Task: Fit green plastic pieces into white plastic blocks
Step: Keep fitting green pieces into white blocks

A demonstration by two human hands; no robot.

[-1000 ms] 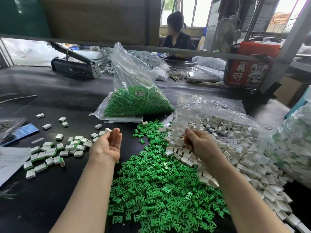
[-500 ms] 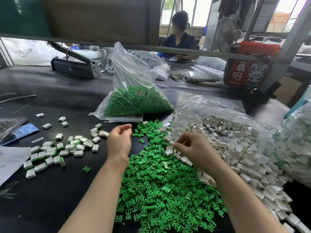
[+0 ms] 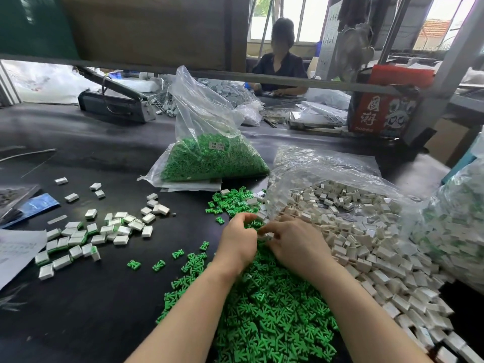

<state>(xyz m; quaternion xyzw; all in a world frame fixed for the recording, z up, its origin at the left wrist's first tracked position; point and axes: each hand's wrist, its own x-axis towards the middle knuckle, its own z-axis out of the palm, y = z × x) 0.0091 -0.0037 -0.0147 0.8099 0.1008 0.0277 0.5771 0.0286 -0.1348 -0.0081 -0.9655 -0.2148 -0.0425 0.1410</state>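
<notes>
Both hands have met: left hand (image 3: 239, 242) fingers curled, hold unclear; right hand (image 3: 296, 244) pinches a white block (image 3: 265, 235).

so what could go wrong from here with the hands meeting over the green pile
1. The left hand and right hand meet fingertip to fingertip over the loose green plastic pieces; what sits in either grip is hidden, so a misaligned fit could go unnoticed.
2. The loose white plastic blocks border the green pile, so a dropped part would probably get lost among them.
3. The finished white-and-green blocks lie scattered on the black table, and stray green pieces are already spreading toward them.
</notes>
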